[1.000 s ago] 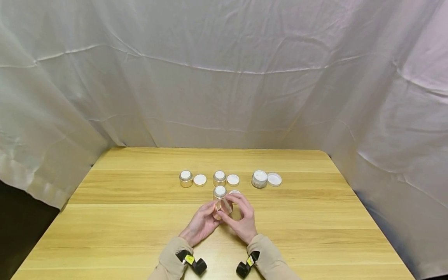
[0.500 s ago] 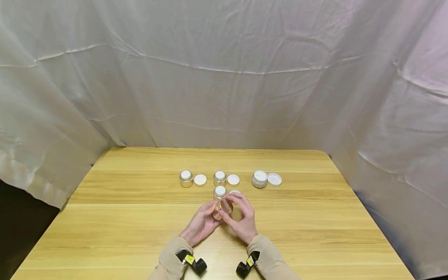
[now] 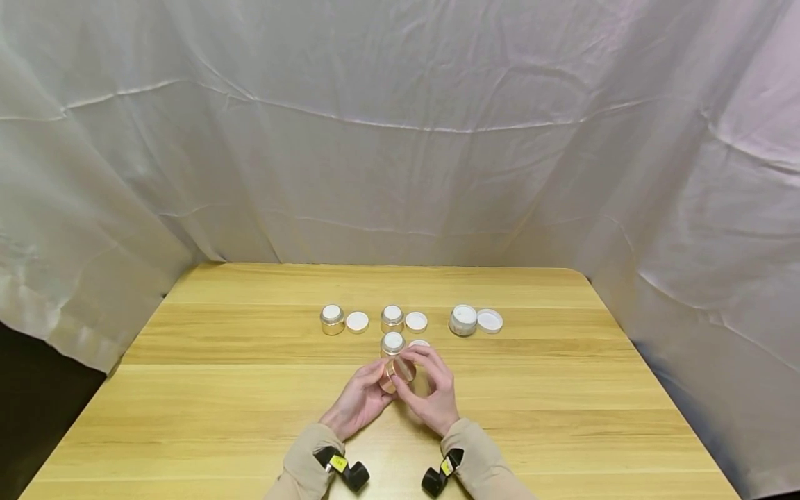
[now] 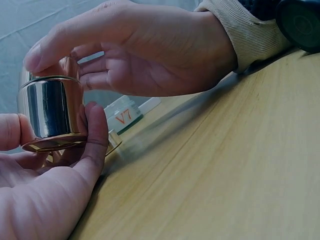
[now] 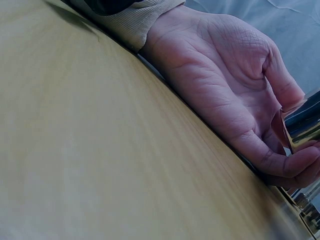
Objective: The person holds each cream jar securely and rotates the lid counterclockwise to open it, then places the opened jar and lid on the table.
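Observation:
In the head view my left hand (image 3: 357,403) holds a shiny gold cosmetic jar (image 3: 387,382) low over the front middle of the table. The right hand (image 3: 437,397) pinches the jar's lid (image 3: 406,369) between thumb and fingers, and the lid's flat top is tilted toward the right. A thin seam between lid and body shows on the jar (image 4: 52,107) in the left wrist view, where the left fingers wrap the lower part. In the right wrist view, curled fingers hold the lid's edge (image 5: 305,122). Just beyond the hands stands a gold jar (image 3: 393,343) with a white top.
A lid (image 3: 420,343) lies partly hidden behind the right fingers. Farther back stand two gold jars (image 3: 332,319) with white-faced lids (image 3: 357,321) beside them. To their right is a frosted jar (image 3: 463,321) with its lid (image 3: 490,321). Grey curtains (image 3: 400,173) surround the wooden table (image 3: 219,417).
The right thumb has shifted slightly to the right along the lid's edge. Both hands stay in place around the jar, and the other jars and lids have not moved.

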A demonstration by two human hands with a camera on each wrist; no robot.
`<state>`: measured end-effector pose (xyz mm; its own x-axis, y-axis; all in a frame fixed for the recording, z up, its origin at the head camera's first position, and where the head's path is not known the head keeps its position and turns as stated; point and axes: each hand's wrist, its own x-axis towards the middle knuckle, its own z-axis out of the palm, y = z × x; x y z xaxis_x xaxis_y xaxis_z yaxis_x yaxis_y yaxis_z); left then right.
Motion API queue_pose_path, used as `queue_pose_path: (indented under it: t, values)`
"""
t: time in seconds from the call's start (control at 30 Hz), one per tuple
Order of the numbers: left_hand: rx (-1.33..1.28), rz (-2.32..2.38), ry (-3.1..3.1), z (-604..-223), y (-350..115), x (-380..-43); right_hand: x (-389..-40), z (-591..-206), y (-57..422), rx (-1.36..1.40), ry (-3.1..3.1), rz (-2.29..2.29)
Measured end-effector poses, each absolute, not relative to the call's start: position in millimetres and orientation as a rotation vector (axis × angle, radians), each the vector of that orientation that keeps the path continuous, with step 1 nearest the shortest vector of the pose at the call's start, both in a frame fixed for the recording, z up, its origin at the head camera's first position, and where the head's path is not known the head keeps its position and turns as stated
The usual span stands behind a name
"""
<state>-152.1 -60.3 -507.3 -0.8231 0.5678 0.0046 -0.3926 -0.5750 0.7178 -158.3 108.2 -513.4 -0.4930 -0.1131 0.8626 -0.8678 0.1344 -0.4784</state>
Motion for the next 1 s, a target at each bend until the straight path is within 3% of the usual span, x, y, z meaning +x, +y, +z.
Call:
queue_pose_path:
  t: [1.0]
  values:
    - [0.294,2.362,1.012,-506.4,-59.4,-151.9,-156.0,-514.0,108.3,0.93,-1.803,1.434]
